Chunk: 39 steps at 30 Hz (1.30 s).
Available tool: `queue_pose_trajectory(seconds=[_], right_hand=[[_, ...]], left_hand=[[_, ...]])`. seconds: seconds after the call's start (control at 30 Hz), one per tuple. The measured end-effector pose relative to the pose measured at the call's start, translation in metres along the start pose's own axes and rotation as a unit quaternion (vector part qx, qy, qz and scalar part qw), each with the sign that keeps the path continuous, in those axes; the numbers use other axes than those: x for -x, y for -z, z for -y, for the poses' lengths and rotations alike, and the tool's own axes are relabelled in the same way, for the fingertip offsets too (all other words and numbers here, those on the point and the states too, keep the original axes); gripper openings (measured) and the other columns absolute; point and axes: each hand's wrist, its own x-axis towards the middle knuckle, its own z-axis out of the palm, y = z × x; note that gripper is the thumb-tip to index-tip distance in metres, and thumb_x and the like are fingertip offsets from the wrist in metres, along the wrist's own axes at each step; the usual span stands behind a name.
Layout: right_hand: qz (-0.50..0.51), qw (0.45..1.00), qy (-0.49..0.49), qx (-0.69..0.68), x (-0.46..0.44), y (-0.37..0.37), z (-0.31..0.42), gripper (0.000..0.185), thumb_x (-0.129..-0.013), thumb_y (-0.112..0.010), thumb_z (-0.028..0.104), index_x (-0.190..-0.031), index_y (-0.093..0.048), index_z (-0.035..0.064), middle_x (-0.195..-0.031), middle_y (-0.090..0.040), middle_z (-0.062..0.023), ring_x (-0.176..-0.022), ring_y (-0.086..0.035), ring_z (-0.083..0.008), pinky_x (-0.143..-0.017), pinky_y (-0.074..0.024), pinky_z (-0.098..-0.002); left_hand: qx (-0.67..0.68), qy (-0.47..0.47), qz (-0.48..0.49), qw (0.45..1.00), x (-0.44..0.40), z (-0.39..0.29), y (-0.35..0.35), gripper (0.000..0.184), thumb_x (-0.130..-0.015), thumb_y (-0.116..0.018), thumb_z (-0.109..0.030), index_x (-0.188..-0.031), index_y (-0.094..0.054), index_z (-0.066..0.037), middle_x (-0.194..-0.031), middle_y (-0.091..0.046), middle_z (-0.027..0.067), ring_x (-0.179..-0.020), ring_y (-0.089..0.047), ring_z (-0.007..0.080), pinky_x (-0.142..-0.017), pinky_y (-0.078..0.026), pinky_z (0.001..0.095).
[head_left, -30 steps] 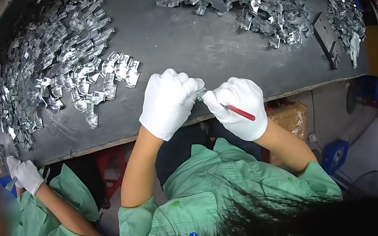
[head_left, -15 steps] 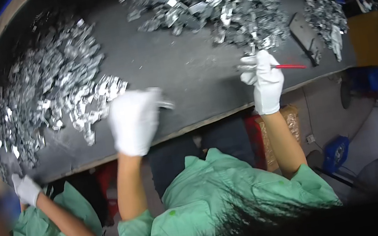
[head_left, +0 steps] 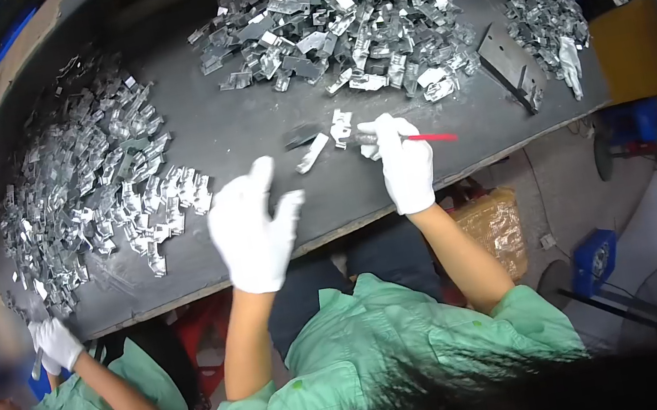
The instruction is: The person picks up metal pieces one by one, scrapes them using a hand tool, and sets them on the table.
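Head view shows a dark, matte, scuffed worktop (head_left: pixel 247 132) bearing loose heaps of small bent pieces, glossy and metallic-looking. The central heap (head_left: pixel 333 22) lies beyond the hands, the left heap (head_left: pixel 90 184) spreads towards the near edge, and the right heap (head_left: pixel 545 17) has a pale glove-like item (head_left: pixel 570 67) at its near end. Beside that heap sits a flat dark plate (head_left: pixel 506 58) with a narrow bar.

The right hand (head_left: pixel 401 160), in a white fabric glove, is closed around a slim red stick (head_left: pixel 432 137). Just beside its fingertips is a shiny bent piece (head_left: pixel 342 127); whether they touch is unclear. A pale strip (head_left: pixel 312 153) and a dark flat piece (head_left: pixel 300 134) lie near it. The left hand (head_left: pixel 257 233), also gloved, is wide, thumb apart from fingers, near the worktop's edge.

Below stands a tan box (head_left: pixel 493 235) with a glossy, crinkled surface; its contents cannot be seen. At left, a co-worker's gloved hands (head_left: pixel 54 342) hold a slender object.
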Motion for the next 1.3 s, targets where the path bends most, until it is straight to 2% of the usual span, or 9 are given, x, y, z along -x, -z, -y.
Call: queue_pose_trajectory(seconds=[0.1,0.27,0.5,0.7,0.83,0.93,1.03,1.17,1.3], right_hand=[[-0.035,0.975,0.039,-0.214,0.009,-0.012,-0.002,0.028,-0.105,-0.056,0.024,-0.108,-0.067,-0.0019,-0.090,-0.073,-0.0108,-0.073,-0.065,-0.0127,-0.065,-0.0496,-0.0245],[-0.036,0.987,0.002,-0.157,0.004,0.012,0.008,0.042,-0.107,-0.051,0.033,-0.104,-0.067,-0.0058,-0.085,-0.071,-0.0089,-0.067,-0.060,-0.0077,-0.062,-0.0453,-0.0222],[-0.025,0.993,0.007,-0.113,0.009,0.009,0.006,0.041,-0.107,-0.052,0.032,-0.103,-0.068,-0.0056,-0.085,-0.071,-0.0093,-0.065,-0.060,-0.0079,-0.061,-0.0457,-0.0224],[-0.015,0.995,0.023,-0.098,0.017,0.003,0.007,0.037,-0.106,-0.051,0.028,-0.097,-0.068,-0.0041,-0.085,-0.071,-0.0098,-0.064,-0.060,-0.0100,-0.061,-0.0474,-0.0241],[0.067,0.992,0.059,-0.086,0.032,-0.002,0.018,0.033,-0.106,-0.049,0.021,-0.092,-0.069,-0.0023,-0.080,-0.071,-0.0090,-0.065,-0.061,-0.0116,-0.062,-0.0486,-0.0265],[0.237,0.941,0.227,0.082,0.047,-0.015,0.033,0.009,-0.088,-0.069,0.010,-0.080,-0.073,0.0066,-0.076,-0.070,-0.0074,-0.067,-0.063,-0.0237,-0.063,-0.0496,-0.0353],[0.261,0.876,0.332,0.234,0.052,-0.037,0.035,0.013,-0.090,-0.068,0.018,-0.083,-0.076,0.0110,-0.072,-0.065,-0.0070,-0.067,-0.060,-0.0268,-0.062,-0.0476,-0.0384],[0.111,0.989,0.099,0.015,0.036,-0.039,0.017,0.025,-0.101,-0.060,0.019,-0.088,-0.074,0.0034,-0.075,-0.067,-0.0068,-0.067,-0.062,-0.0168,-0.064,-0.0492,-0.0331],[0.042,0.996,0.084,0.001,0.020,-0.019,0.013,0.031,-0.105,-0.056,0.020,-0.093,-0.069,-0.0059,-0.085,-0.068,-0.0090,-0.067,-0.062,-0.0118,-0.064,-0.0490,-0.0262]], left_hand=[[-0.050,-0.007,-0.005,0.999,-0.004,-0.018,-0.013,0.061,-0.073,-0.085,-0.030,-0.126,-0.064,-0.010,-0.100,-0.062,0.0102,-0.091,-0.060,0.0309,-0.081,-0.047,0.0424],[-0.085,0.020,0.008,0.996,-0.012,-0.011,-0.013,0.043,-0.073,-0.082,-0.018,-0.113,-0.069,-0.014,-0.093,-0.059,0.0061,-0.087,-0.060,0.0270,-0.075,-0.048,0.0395],[-0.071,-0.120,-0.043,0.989,0.021,0.011,-0.010,0.036,-0.071,-0.071,0.001,-0.099,-0.074,-0.022,-0.085,-0.062,0.0001,-0.079,-0.061,0.0241,-0.067,-0.049,0.0379],[-0.069,-0.001,-0.090,0.994,0.015,0.019,0.014,0.044,-0.076,-0.073,-0.002,-0.118,-0.070,-0.014,-0.107,-0.064,0.0107,-0.094,-0.062,0.0306,-0.082,-0.050,0.0418],[-0.098,-0.047,0.040,0.993,-0.023,0.038,0.014,0.049,-0.078,-0.075,-0.012,-0.126,-0.066,-0.015,-0.107,-0.065,0.0086,-0.090,-0.062,0.0283,-0.080,-0.051,0.0400],[-0.103,-0.059,0.051,0.992,-0.032,0.036,0.007,0.046,-0.078,-0.076,-0.014,-0.123,-0.067,-0.015,-0.103,-0.064,0.0085,-0.086,-0.063,0.0261,-0.077,-0.052,0.0376],[0.014,-0.002,0.025,1.000,-0.032,0.024,0.003,0.042,-0.078,-0.078,-0.014,-0.118,-0.069,-0.016,-0.097,-0.062,0.0078,-0.082,-0.063,0.0245,-0.074,-0.052,0.0361],[0.178,0.057,-0.015,0.982,-0.009,0.024,-0.001,0.041,-0.074,-0.083,-0.015,-0.113,-0.071,-0.016,-0.094,-0.060,0.0062,-0.082,-0.062,0.0236,-0.073,-0.052,0.0358],[-0.042,0.009,0.018,0.999,0.025,0.016,0.005,0.047,-0.071,-0.085,-0.027,-0.114,-0.069,-0.020,-0.091,-0.058,0.0038,-0.087,-0.057,0.0241,-0.078,-0.046,0.0401]])
